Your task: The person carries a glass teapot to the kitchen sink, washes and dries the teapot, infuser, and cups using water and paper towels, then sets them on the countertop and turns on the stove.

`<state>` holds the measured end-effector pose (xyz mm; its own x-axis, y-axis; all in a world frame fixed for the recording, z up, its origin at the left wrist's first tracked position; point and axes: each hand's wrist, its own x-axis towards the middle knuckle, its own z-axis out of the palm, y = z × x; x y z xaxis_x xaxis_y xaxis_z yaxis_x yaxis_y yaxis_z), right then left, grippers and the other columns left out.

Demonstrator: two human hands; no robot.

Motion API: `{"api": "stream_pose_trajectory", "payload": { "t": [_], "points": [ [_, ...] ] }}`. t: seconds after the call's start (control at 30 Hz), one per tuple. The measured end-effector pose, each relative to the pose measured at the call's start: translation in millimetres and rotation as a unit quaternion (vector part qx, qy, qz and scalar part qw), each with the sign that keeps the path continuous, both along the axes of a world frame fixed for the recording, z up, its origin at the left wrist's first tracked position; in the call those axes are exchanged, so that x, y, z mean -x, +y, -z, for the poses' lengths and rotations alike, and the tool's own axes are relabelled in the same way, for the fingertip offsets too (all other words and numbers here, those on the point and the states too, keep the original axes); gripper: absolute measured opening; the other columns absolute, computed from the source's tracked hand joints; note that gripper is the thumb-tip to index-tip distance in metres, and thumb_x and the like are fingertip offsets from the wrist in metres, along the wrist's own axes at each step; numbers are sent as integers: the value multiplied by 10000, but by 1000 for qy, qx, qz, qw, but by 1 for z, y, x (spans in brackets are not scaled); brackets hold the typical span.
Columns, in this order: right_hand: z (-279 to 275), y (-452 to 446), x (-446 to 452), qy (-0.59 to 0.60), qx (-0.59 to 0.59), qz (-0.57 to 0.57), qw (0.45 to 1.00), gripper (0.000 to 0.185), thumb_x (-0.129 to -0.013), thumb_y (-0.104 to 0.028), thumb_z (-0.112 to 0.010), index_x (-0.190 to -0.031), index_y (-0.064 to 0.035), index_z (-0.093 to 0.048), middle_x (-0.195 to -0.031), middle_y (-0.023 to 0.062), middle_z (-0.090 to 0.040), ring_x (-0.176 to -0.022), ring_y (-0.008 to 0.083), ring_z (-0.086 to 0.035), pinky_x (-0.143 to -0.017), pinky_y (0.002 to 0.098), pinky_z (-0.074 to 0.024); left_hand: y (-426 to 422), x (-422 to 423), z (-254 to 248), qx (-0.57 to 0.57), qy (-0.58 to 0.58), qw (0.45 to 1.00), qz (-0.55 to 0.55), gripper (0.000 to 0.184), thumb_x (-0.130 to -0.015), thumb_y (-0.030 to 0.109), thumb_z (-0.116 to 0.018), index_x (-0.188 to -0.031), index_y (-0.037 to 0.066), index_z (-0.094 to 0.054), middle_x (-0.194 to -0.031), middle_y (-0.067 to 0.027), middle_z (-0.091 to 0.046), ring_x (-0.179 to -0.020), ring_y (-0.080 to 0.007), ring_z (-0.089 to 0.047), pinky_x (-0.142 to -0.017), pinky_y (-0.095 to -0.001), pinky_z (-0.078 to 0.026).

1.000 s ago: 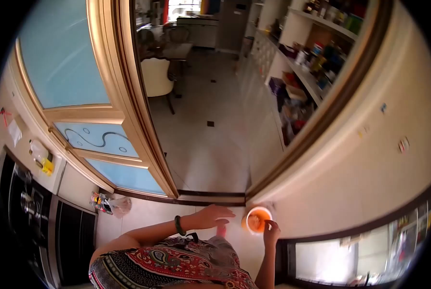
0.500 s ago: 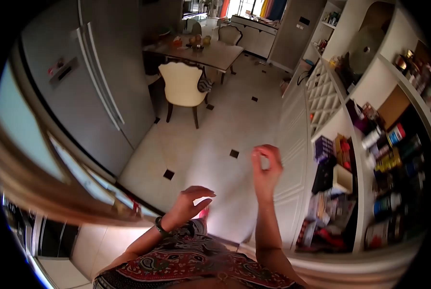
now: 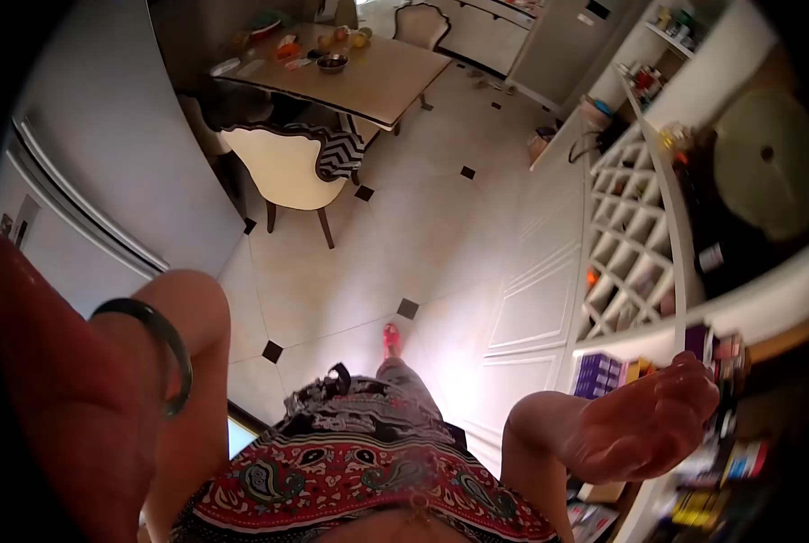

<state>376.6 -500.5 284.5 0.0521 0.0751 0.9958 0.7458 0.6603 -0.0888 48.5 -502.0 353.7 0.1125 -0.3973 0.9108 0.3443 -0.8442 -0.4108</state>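
Observation:
My left hand (image 3: 70, 398) is raised close to the camera at the left edge, in front of the grey refrigerator (image 3: 106, 118). Its fingers run out of view, so I cannot see whether they grip anything. A dark green bangle (image 3: 178, 362) circles that wrist. At the lower right, my right hand (image 3: 644, 425) is turned palm side up with its fingers curled in, and nothing shows in it. Behind it are the crowded shelves, with a purple box (image 3: 596, 375) nearest; the hand appears apart from them.
A cream chair (image 3: 282, 167) with a striped cloth (image 3: 341, 152) stands at the dining table (image 3: 377, 77), which bears a bowl (image 3: 332, 63) and fruit. White cabinets (image 3: 536, 290) and a lattice rack (image 3: 626, 217) line the right. Tiled floor (image 3: 441, 235) runs between; a pink shoe (image 3: 391, 339) is on my foot.
My left hand has risen from in front of my body towards the camera at the left. The right hand has moved right and down, its fingers now more curled. The view has shifted forward.

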Motion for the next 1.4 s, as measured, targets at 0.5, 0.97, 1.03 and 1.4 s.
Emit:
{"api": "stream_pose_trajectory", "payload": {
  "t": [0.5,0.97,1.03,1.4],
  "points": [
    [-96,503,108,-15,100,-377,921,530,-828,-628,-498,-798,-120,-643,-635,-28,-526,-544,90,-470,-529,221,-408,468,28,-21,-53,-1,985,-163,571,-930,477,-434,-1327,68,-474,-1342,-201,-439,-1273,-378,-370,-1048,-596,-205],
    [-138,812,30,-169,37,-507,845,413,-960,-419,-366,-1161,-155,-613,-768,3,-566,-598,108,-461,-626,301,-354,810,76,-35,-45,-22,985,-168,548,-922,447,-460,-1307,59,-490,-1288,-202,-465,-1220,-372,-400,-1006,-567,-246],
    [-122,879,38,-108,38,-573,812,439,-946,-437,-374,-1264,-200,-562,-887,2,-574,-635,117,-480,-655,347,-356,845,87,-34,-64,-26,979,-190,545,-921,443,-464,-1304,57,-493,-1281,-202,-468,-1212,-371,-404,-1001,-563,-252],
    [-158,1117,245,293,416,-808,298,117,-925,-155,-573,-919,-67,-649,-870,61,-604,-665,151,-518,-595,214,-449,1065,125,-59,-67,-5,950,-304,527,-914,420,-484,-1289,50,-506,-1238,-203,-489,-1171,-367,-428,-968,-541,-284]
  ]
}}
